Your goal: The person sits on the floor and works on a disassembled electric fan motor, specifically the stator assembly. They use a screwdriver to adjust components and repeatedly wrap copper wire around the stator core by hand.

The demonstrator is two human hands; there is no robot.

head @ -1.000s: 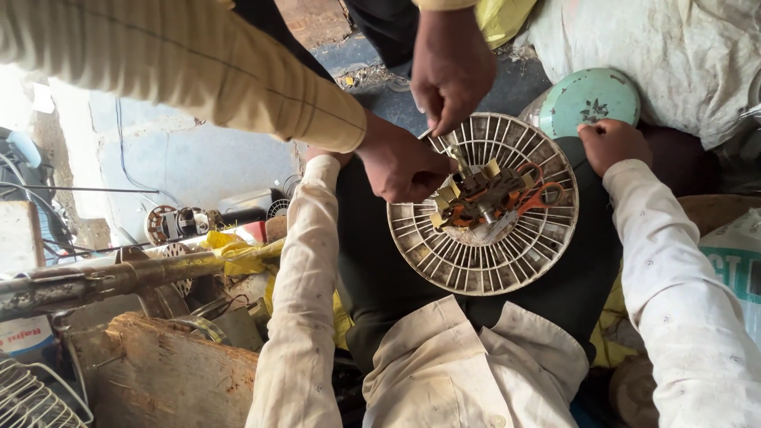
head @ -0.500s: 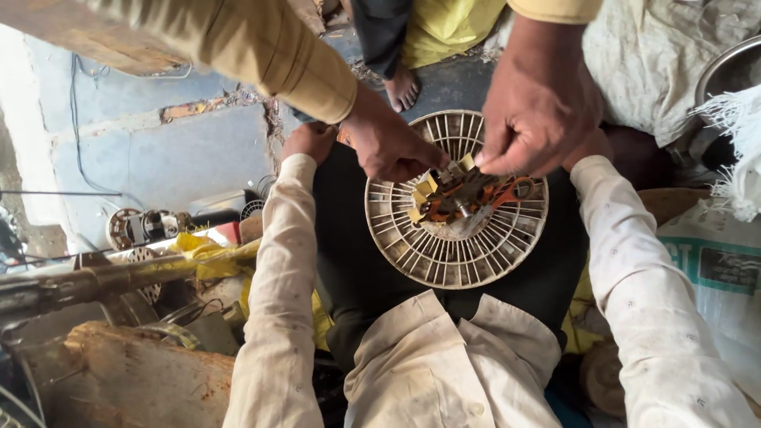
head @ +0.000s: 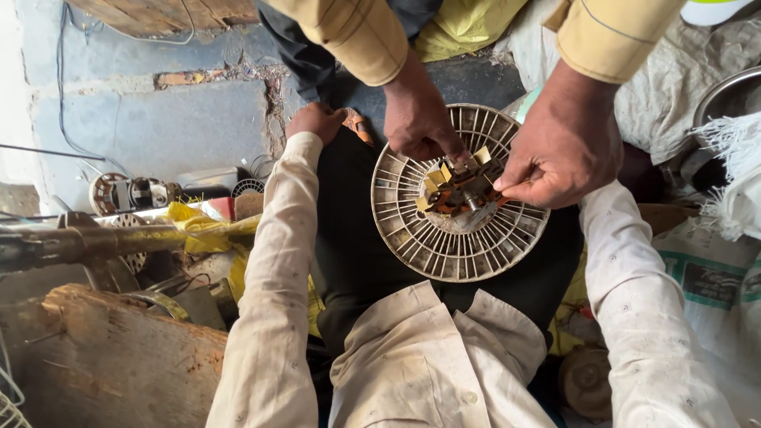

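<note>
Where the grip can be judged, item one is the left hand (head: 317,120): knuckles up, fingers curled down over the far edge of the dark cloth (head: 357,254) across the lap. Whether it clasps anything cannot be told. The cream sleeve runs straight from the lower frame to that hand. The right hand is hidden under a co-worker's hand, so its grip does not show; only the right sleeve (head: 634,277) is seen, angled inward toward the grille.

Item two: round plastic fan grille (head: 458,198), off-white and dirty. It lies flat on the dark cloth, face up to the camera, between the two cream sleeves. Being a disc, it has no long axis. The motor part (head: 460,190) at its hub, copper and yellow, runs roughly from lower left to upper right.

Item three: co-worker's hands in tan sleeves, reaching in from the top. One hand (head: 420,119) presses fingertips on the hub's upper left. The other hand (head: 567,150) pinches the hub's right end.

Item four, containers: steel bowl (head: 725,91) at the right edge, contents not visible; wire basket (head: 8,396) at the lower left corner, mostly cut off.

Item five, surroundings: wooden block (head: 119,357) at lower left; yellow plastic wrap (head: 198,222) beside the left sleeve; printed sack (head: 705,277) at right.
</note>
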